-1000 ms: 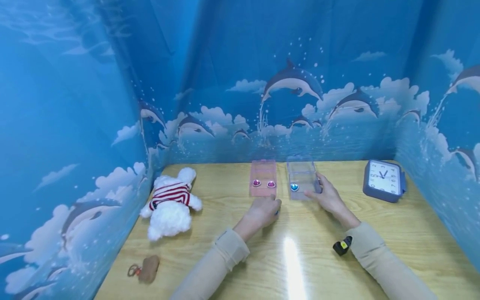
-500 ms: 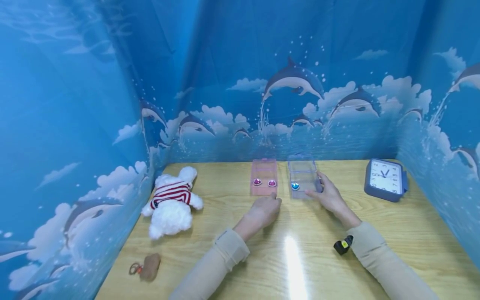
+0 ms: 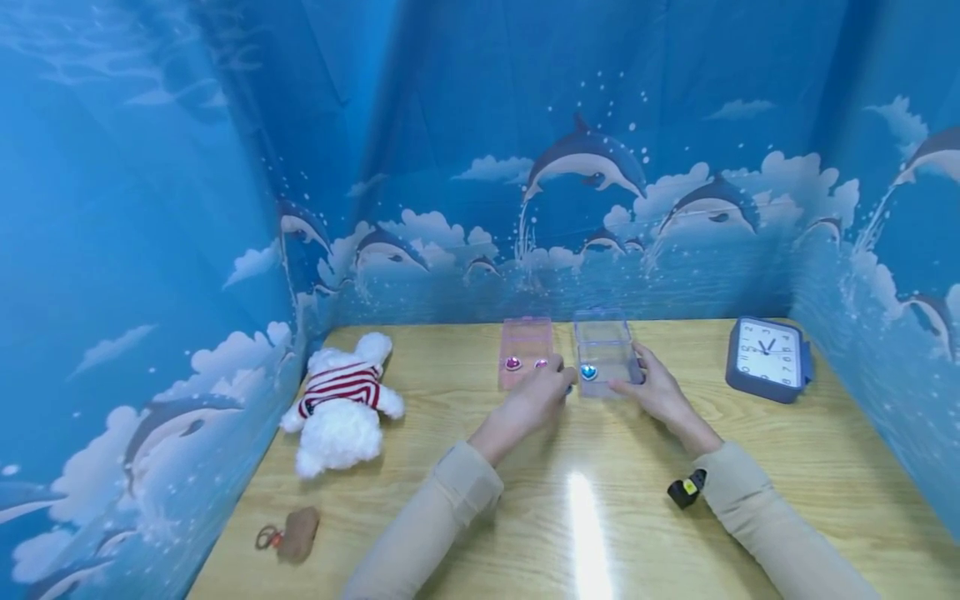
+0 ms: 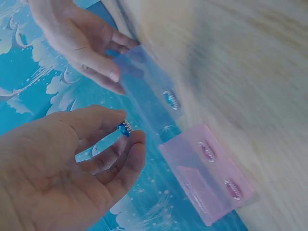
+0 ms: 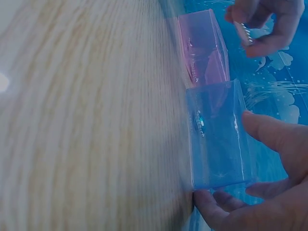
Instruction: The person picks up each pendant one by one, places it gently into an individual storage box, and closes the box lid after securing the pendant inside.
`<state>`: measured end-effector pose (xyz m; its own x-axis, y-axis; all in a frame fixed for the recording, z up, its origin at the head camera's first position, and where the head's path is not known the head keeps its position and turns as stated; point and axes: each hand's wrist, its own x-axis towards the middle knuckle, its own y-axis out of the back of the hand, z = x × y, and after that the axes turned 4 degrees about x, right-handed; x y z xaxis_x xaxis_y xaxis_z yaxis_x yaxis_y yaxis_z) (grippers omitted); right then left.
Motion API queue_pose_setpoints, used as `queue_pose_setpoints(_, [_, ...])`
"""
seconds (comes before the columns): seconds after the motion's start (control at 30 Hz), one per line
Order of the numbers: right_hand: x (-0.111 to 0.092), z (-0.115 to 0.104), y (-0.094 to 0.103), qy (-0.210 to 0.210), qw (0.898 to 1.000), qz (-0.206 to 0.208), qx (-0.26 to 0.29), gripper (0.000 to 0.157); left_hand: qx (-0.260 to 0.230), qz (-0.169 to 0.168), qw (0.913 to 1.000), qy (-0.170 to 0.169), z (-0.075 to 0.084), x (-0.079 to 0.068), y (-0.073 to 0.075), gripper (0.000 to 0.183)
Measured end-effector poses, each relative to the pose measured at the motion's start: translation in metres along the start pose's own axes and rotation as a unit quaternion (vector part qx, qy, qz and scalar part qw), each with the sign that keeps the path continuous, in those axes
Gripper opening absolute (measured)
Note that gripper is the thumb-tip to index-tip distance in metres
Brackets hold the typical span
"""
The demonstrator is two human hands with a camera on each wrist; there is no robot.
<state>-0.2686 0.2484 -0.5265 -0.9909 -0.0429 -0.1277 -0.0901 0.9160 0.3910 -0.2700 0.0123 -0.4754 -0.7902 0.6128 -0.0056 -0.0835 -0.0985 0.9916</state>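
Likely placing, the left hand [image 3: 529, 408] pinches a blue gem [image 4: 124, 128] needing release inside the box [image 5: 221, 163] the right hand [image 3: 663, 398] grips.

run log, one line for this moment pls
left hand: pinches blue gem | right hand: holds blue box, second gem inside | pink box: two pink gems

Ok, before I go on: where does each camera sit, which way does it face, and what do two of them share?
Head: worn on the head, facing forward and down at the table; left hand, right hand and both sleeves show.
Left wrist: on that wrist, looking past the left hand, which pinches a blue gem, toward the pink box and blue box; the right hand shows too.
Right wrist: on that wrist, looking past the right hand at the blue box; the left hand shows beyond.
Shared: both wrist views show both boxes and both hands.
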Motion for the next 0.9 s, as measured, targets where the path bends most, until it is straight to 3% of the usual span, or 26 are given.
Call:
queue_pose_setpoints(0.33, [-0.001, 0.000, 0.000, 0.009, 1.000, -0.003, 0.007, 0.096, -0.016, 0.035, 0.9991, -0.017, 0.007, 0.021, 0.006, 0.026])
queue_pose_setpoints(0.57, [0.000, 0.001, 0.001, 0.003, 1.000, -0.003, 0.009, 0.095, -0.027, 0.038, 0.9988, -0.014, 0.011, 0.040, 0.002, 0.030])
queue_pose_setpoints(0.9, [0.000, 0.003, 0.002, -0.010, 1.000, -0.010, -0.003, 0.098, -0.047, 0.028, 0.9984, -0.010, 0.018, 0.054, -0.001, 0.037])
